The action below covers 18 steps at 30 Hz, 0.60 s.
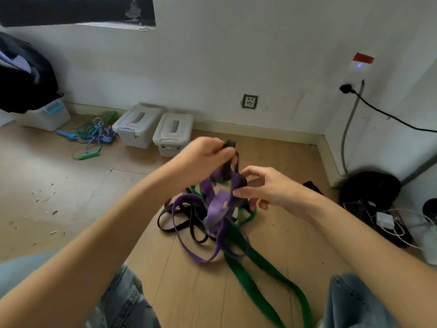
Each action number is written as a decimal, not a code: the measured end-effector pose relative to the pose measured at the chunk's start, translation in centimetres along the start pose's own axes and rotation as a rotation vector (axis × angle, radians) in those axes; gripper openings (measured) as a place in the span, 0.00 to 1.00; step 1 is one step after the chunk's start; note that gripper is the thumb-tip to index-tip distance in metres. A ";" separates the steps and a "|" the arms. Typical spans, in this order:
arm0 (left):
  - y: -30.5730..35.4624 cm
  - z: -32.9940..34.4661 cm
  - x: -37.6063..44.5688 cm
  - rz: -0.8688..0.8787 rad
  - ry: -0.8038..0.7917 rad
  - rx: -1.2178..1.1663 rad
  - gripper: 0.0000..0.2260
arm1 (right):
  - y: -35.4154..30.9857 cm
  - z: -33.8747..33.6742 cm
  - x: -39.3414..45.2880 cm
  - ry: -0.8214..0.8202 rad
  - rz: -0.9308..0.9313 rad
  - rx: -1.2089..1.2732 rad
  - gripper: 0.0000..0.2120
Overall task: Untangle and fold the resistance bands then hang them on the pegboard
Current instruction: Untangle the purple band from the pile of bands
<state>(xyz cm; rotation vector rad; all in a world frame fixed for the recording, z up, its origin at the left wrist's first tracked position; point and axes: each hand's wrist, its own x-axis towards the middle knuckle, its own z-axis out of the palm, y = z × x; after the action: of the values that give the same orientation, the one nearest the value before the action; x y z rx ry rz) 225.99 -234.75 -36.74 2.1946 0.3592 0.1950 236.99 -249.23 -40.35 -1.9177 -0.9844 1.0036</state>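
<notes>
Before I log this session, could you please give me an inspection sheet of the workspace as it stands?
Surface: wooden floor, small debris scattered at left.
Job's things: purple band, black band and green band tangled together; pegboard not seen.
Clutter: two lidded plastic bins by the wall; jump ropes in a heap.
Grippers: left hand grips a black band; right hand pinches the purple band.
Cables: black cord plugged into the wall; white charger with leads.
Surroundings: white wall, wall socket, dark bag.
</notes>
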 end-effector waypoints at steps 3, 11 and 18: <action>0.1 -2.1 0.1 -0.066 0.174 -0.449 0.10 | -0.8 -0.9 0.1 0.143 -0.031 0.042 0.08; -1.7 -2.3 0.8 -0.131 0.265 -0.245 0.11 | -1.8 -3.2 -0.8 0.399 0.016 0.250 0.13; -4.8 -1.8 1.3 -0.356 0.229 0.192 0.17 | -2.5 -3.5 -1.0 0.616 -0.103 0.214 0.15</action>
<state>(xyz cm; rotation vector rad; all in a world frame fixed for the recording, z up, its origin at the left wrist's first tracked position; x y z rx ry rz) 225.78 -230.19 -39.47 2.2553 0.9205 0.2226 238.94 -249.94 -36.49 -1.8045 -0.5820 0.3895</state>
